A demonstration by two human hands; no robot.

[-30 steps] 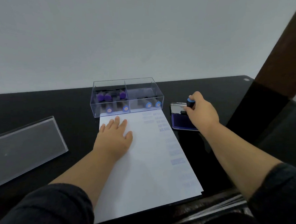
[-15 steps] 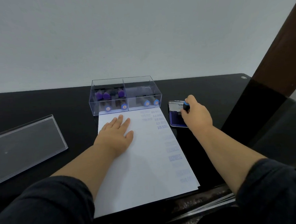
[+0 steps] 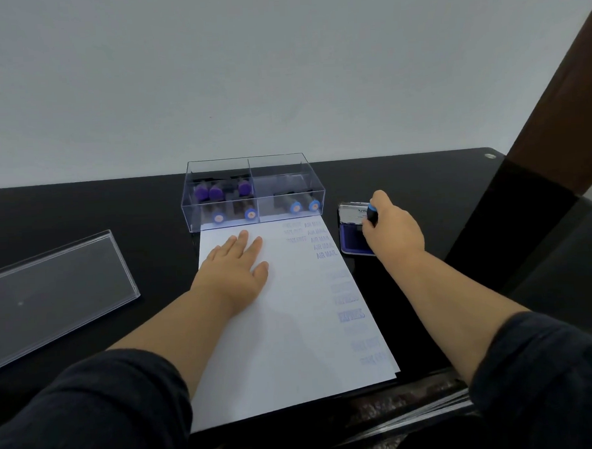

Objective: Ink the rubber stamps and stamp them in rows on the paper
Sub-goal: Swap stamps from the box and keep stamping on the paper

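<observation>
The right hand (image 3: 392, 233) grips a stamp (image 3: 371, 215) on the ink pad (image 3: 352, 237); the left hand (image 3: 235, 265) lies flat on paper (image 3: 293, 327), prints right of its fingers.

Black table (image 3: 81, 208) carries paper (image 3: 287, 345), ink pad (image 3: 352, 237), clear box (image 3: 251, 192), lid (image 3: 51, 292).

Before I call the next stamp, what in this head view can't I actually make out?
- Stamp face: the right hand covers where the stamp meets the ink pad, so contact is unconfirmed.
- Faint prints low on the paper: too pale and blurred to read.
- Labels on the stamps in the clear box: too small.
- Paper under the left hand: hidden.
</observation>
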